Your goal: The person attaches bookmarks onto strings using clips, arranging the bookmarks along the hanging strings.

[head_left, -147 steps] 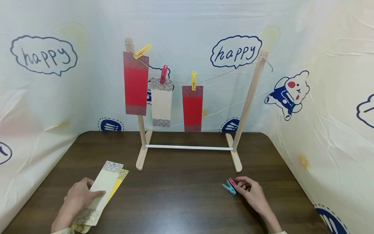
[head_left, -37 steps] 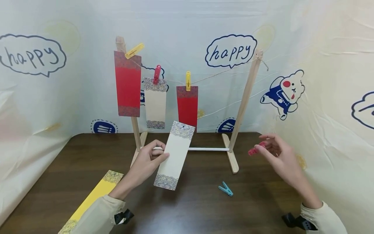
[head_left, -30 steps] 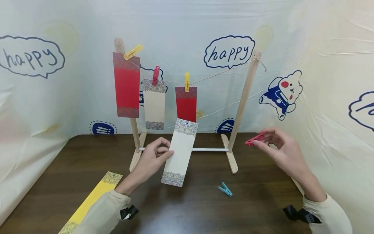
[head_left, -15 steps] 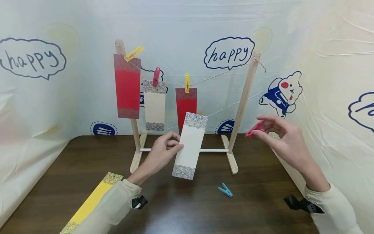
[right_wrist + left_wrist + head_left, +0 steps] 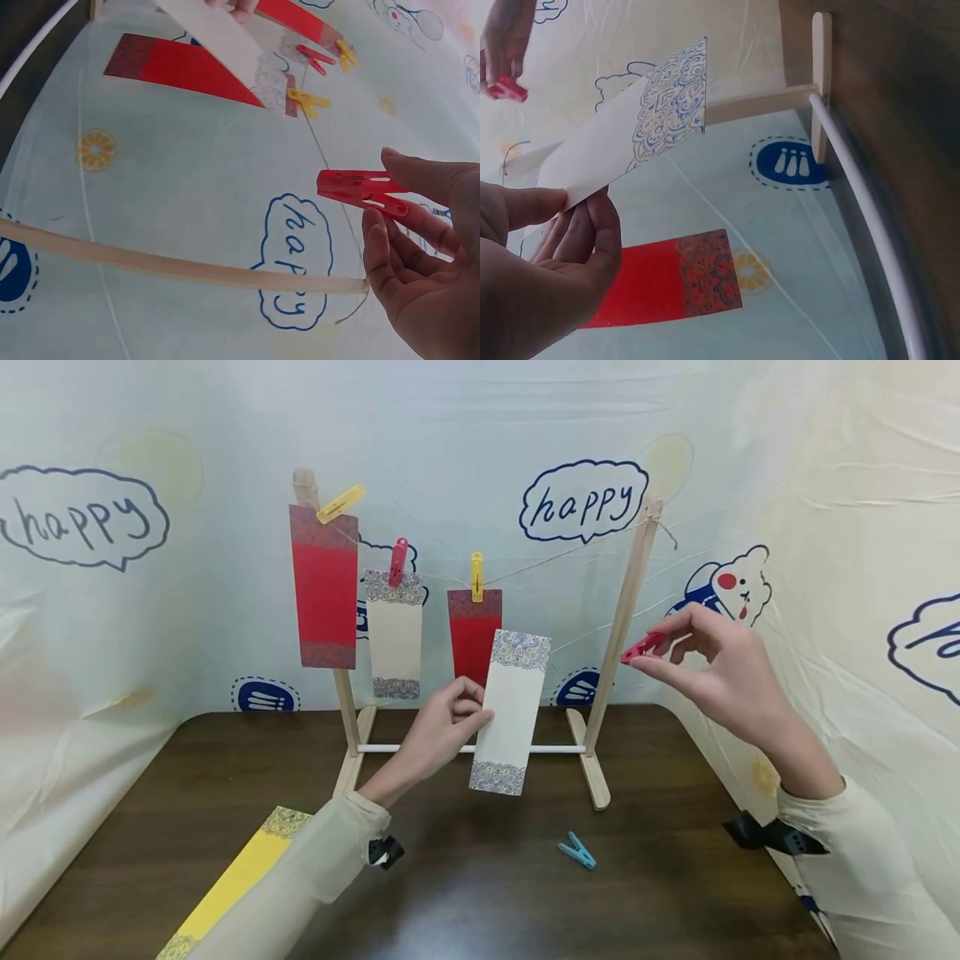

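My left hand (image 5: 442,727) pinches the left edge of a white card (image 5: 512,710) with lace-patterned ends, held slightly tilted in front of the rack. Part of a hanging red card (image 5: 475,627) is hidden behind it. My right hand (image 5: 723,672) pinches a red clothespin (image 5: 642,648) by its handles near the right post. In the right wrist view that clothespin (image 5: 508,89) (image 5: 360,187) sits between thumb and fingers. A string (image 5: 555,560) runs between the posts. From it hang a large red card (image 5: 326,597), a white card (image 5: 393,639) and the red card, each under a clothespin.
The wooden rack's right post (image 5: 626,618) stands beside my right hand, with a white crossbar (image 5: 555,749) low down. A blue clothespin (image 5: 577,851) lies on the dark table (image 5: 480,893). A yellow card (image 5: 240,877) lies at left, partly under my left sleeve.
The left hand has lifted a white card from the table and carried it right and up to the rack. The right hand has picked up the red clothespin and raised it towards the string.
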Action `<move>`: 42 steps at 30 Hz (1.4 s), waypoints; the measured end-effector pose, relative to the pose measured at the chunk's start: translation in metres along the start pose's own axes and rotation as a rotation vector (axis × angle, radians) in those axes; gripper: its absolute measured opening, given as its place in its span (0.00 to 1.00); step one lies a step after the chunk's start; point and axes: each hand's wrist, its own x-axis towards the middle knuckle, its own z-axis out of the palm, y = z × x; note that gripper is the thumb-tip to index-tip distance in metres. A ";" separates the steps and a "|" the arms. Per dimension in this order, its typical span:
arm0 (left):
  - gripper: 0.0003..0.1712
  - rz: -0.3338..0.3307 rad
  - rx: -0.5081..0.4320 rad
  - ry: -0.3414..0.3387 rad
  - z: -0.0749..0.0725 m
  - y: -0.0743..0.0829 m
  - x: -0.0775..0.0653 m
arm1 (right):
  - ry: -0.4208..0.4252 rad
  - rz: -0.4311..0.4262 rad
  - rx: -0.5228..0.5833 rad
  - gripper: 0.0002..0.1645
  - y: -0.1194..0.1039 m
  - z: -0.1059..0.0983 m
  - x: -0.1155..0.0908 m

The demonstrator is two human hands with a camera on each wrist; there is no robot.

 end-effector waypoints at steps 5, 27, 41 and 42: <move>0.11 0.009 0.005 0.008 0.005 0.003 0.014 | -0.009 -0.024 -0.019 0.15 -0.006 -0.001 0.023; 0.10 0.075 0.009 0.032 0.021 0.011 0.057 | -0.072 -0.063 -0.016 0.09 -0.018 0.009 0.129; 0.09 0.063 -0.022 0.034 0.022 0.006 0.056 | -0.227 -0.009 -0.083 0.10 -0.009 0.031 0.157; 0.09 0.067 -0.022 0.034 0.023 0.006 0.056 | -0.233 -0.004 -0.091 0.10 -0.008 0.032 0.156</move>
